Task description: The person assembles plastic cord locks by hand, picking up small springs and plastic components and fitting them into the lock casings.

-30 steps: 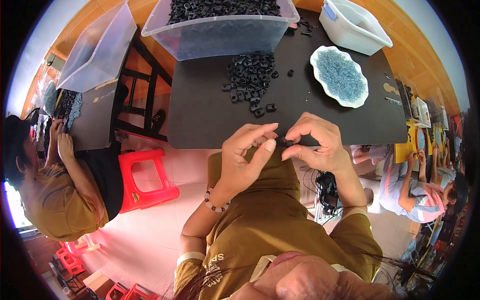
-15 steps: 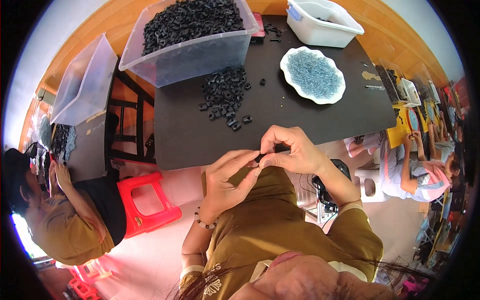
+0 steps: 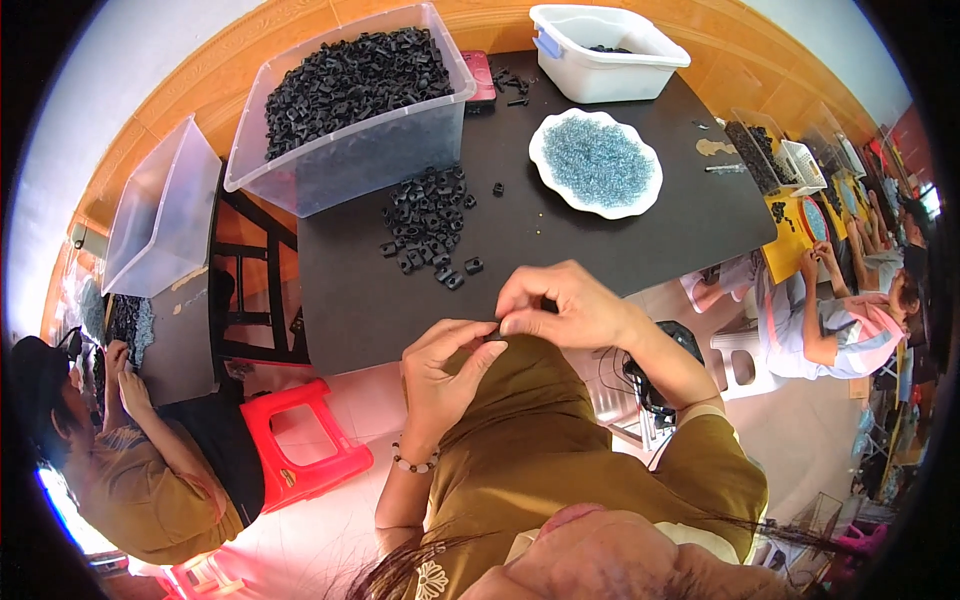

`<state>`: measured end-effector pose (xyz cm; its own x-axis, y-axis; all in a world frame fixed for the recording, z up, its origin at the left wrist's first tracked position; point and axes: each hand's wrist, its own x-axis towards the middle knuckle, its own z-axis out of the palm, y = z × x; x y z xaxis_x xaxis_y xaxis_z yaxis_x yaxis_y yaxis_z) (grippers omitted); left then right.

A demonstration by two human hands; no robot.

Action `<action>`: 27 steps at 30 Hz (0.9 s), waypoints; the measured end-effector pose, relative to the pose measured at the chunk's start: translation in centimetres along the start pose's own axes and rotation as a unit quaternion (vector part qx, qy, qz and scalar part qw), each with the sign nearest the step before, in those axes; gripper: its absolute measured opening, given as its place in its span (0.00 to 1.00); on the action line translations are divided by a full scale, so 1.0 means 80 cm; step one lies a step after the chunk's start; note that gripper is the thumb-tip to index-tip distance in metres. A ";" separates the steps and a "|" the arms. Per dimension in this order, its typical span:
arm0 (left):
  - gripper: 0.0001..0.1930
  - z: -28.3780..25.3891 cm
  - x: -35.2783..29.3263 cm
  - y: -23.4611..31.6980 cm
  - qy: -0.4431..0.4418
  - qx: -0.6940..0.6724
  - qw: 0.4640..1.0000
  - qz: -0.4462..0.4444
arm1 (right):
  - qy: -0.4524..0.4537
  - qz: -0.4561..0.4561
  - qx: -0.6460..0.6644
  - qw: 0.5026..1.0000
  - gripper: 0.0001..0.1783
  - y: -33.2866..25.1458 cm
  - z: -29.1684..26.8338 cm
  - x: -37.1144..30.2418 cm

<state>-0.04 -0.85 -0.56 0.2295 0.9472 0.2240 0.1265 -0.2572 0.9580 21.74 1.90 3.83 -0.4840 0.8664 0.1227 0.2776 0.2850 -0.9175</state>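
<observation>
Both hands [image 3: 445, 362] [image 3: 572, 308] pinch a black piece [image 3: 494, 336] by a dark table [image 3: 600, 250], orange wall [image 3: 490, 32] beyond.

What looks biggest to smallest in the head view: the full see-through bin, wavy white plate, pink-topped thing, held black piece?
1. Full see-through bin
2. Wavy white plate
3. Pink-topped thing
4. Held black piece, partly hidden

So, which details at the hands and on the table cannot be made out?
Head view: black piece, mostly covered by the left hand and right hand; shape unclear.
Head view: dark things in the white tub; its near wall hides the bottom.
Head view: bluish bits on the white plate, too small to tell singly.
</observation>
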 end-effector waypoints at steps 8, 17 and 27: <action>0.07 -0.015 -0.003 0.001 0.029 -0.117 0.992 -0.030 | 0.328 0.058 -0.302 0.893 0.08 0.049 -0.159 0.023; 0.08 -0.017 0.000 0.003 0.070 -0.140 0.985 -0.069 | 0.280 0.052 -0.382 0.879 0.08 0.107 -0.239 0.047; 0.11 -0.018 0.002 0.000 0.089 -0.150 0.981 -0.081 | 0.320 0.080 -0.327 0.885 0.09 0.093 -0.238 0.045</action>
<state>-1.41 -0.42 -0.24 0.0538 0.9963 0.0669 -0.1492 -0.0582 0.9871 37.87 14.96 4.66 0.1165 0.9118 0.3937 0.8231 0.1332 -0.5520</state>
